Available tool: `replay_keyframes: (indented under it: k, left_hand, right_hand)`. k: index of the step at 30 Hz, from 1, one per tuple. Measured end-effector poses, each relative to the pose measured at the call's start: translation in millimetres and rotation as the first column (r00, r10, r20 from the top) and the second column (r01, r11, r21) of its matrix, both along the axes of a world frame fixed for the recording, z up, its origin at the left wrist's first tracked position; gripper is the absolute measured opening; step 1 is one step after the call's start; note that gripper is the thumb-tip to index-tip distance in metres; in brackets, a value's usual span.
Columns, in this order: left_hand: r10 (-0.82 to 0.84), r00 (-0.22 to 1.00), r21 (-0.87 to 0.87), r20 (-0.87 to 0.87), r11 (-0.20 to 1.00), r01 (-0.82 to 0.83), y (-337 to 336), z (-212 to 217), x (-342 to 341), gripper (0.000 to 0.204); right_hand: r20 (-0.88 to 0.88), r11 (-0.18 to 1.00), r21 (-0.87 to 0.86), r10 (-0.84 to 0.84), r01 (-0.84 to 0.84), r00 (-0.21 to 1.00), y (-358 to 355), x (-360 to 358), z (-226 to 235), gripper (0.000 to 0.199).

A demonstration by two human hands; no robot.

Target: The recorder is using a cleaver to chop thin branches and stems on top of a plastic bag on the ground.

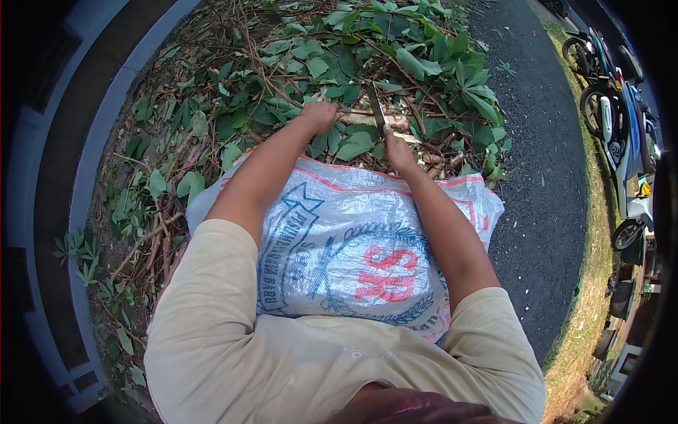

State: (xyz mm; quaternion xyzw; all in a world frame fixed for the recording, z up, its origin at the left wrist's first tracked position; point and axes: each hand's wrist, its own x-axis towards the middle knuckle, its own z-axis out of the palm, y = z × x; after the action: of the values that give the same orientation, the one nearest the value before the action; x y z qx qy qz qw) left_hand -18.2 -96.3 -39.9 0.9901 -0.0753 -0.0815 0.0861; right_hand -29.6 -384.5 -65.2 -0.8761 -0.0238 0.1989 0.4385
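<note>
My right hand [399, 151] is wrapped round the handle of a long dark-bladed knife [377, 107], its blade pointing away from me. Left of it, my left hand [322, 117] is closed on a thin stem [353, 112] that reaches toward the blade. Whether blade and stem touch, I cannot tell. Under and beyond the blade lies a pale, worn piece of wood [397, 121], with cut bits of stem around it. Over my lap is spread a white woven plastic sack [339, 233] with red and blue print, just below both hands.
A heap of green leaves [417, 63] and brown stems [169, 244] covers the ground ahead and to the left. A pale kerb [97, 155] runs along the left. To the right are a dark asphalt strip [544, 212], grass [590, 283] and parked motorcycles [621, 134].
</note>
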Motion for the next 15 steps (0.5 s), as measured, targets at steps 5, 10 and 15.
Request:
replay_keyframes:
  k: [5, 10, 15]
  left_hand:
    - [-0.100, 0.905, -0.046, 0.413, 0.990, 0.130, 45, 41, 9, 0.054]
    - [0.053, 0.998, 0.443, -0.024, 0.896, -0.037, 83, 43, -11, 0.064]
    - [-0.074, 0.997, 0.356, -0.007, 0.932, 0.072, 96, 51, -8, 0.068]
  right_hand:
    - [-0.097, 0.999, -0.020, -0.048, 0.046, 0.994, -1, 2, 5, 0.086]
    - [-0.049, 0.999, -0.003, -0.049, 0.049, 0.998, -3, 8, -5, 0.086]
    - [-0.005, 0.999, -0.029, -0.045, 0.045, 0.999, -7, 8, 3, 0.087]
